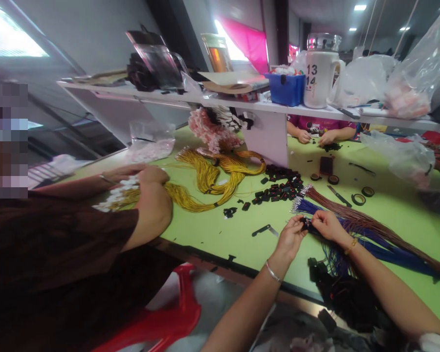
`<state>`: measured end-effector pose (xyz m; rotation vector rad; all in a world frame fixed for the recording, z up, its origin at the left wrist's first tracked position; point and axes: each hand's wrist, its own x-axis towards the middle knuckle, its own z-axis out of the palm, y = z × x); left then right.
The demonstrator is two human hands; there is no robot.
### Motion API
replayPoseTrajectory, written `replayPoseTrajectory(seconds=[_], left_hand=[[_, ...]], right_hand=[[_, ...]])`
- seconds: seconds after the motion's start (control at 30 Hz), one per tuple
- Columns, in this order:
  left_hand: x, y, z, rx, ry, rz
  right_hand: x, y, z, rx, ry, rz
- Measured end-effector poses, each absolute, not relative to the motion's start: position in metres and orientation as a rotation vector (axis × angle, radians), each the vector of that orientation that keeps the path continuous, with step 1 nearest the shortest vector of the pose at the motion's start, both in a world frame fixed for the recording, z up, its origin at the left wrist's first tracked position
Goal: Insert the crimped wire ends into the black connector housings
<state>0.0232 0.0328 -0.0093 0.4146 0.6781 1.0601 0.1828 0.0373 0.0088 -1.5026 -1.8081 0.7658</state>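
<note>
My left hand [292,236] is closed on a small black connector [304,224] over the table's front part. Touching the connector's right side, my right hand [327,226] has its fingers pinched together; what they grip is too small to make out. Behind and under my hands lie a bundle of blue wires [374,244] and a bundle of brown wires [366,221], with pale metal ends at the left. A pile of black connectors [284,186] sits beyond them. Left of my hands is a black-handled knife [262,230].
A co-worker's arm [156,205] reaches over white connectors and yellow wires [205,178] at the left. Another person's hands work at the back. Tape rolls [358,199] lie right; a shelf [227,101] crosses behind. Black assemblies [348,298] hang near my right forearm.
</note>
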Motion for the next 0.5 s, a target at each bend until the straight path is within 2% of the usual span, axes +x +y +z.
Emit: replayPoseTrajectory(seconds=[0.5], left_hand=[[0.028, 0.028, -0.015, 0.649, 0.892, 1.081]], right_hand=[[0.179, 0.029, 0.018, -1.389, -2.055, 0.644]])
